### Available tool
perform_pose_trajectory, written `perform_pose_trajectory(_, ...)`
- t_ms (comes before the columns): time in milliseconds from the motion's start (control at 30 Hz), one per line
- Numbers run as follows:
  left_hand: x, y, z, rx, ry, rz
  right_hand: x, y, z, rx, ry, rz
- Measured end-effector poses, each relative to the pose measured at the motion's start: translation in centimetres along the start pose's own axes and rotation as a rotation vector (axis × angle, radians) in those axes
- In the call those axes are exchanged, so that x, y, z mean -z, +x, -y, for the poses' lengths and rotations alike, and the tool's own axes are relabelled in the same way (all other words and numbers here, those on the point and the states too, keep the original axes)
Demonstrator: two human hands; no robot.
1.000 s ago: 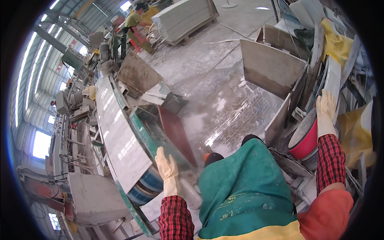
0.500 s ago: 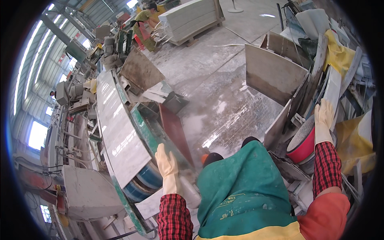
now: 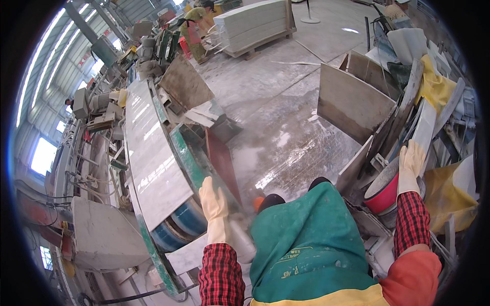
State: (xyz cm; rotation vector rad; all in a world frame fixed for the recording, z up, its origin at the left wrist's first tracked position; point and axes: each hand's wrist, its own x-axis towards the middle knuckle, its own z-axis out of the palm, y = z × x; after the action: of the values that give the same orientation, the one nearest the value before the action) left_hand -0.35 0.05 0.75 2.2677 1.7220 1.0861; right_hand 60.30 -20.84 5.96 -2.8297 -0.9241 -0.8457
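Note:
Both my hands wear cream rubber gloves. My left hand [image 3: 214, 210] is raised beside the green side rail [image 3: 188, 153] of a roller conveyor, its fingers stretched upward and slightly apart. Left of it, a glossy pale stone slab [image 3: 153, 158] lies along the conveyor, its near end over blue rollers [image 3: 190, 220]. My right hand [image 3: 411, 160] reaches out on the right with straight fingers at the near end of a long white strip [image 3: 424, 123]; I cannot tell whether it touches it. Just below that hand is a round drum with a red side [image 3: 383, 198].
Brown boards [image 3: 352, 104] lean on the right, near yellow sheeting [image 3: 436, 86]. A person [image 3: 193, 35] bends beside stacked white slabs [image 3: 255, 25] at the back. A dark red panel [image 3: 222, 163] stands by the conveyor; the floor [image 3: 286, 148] looks wet.
The whole view has shifted slightly, so background things sit farther right. My right hand sits a little lower and nearer me. My left hand has barely moved.

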Motion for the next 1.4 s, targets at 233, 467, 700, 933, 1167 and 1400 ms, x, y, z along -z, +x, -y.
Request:
perform_pose_trajectory(233,-0.4,0.0,0.4,-0.021,0.006,-0.029,-0.2,-0.7,0.1,-0.025,-0.027,0.038)
perform_pose_trajectory(467,-0.2,-0.1,0.4,-0.022,-0.017,-0.056,-0.3,-1.4,0.3,-0.025,-0.021,0.046)
perform_pose_trajectory(700,0.5,0.3,-0.8,0.021,-0.047,-0.056,0.9,-2.1,0.7,-0.016,-0.016,0.094)
perform_pose_trajectory(933,1.1,0.2,-0.6,0.041,-0.072,-0.086,2.6,0.3,-0.8,-0.136,0.054,0.369)
perform_pose_trajectory(1167,1.3,0.4,-0.2,0.012,-0.041,-0.135,-7.4,0.4,-6.2,-0.406,0.366,0.333)
perform_pose_trajectory(1400,1.7,0.3,-0.9,0.103,-0.196,-0.075,-10.7,5.4,-15.8,-0.319,0.721,0.511)
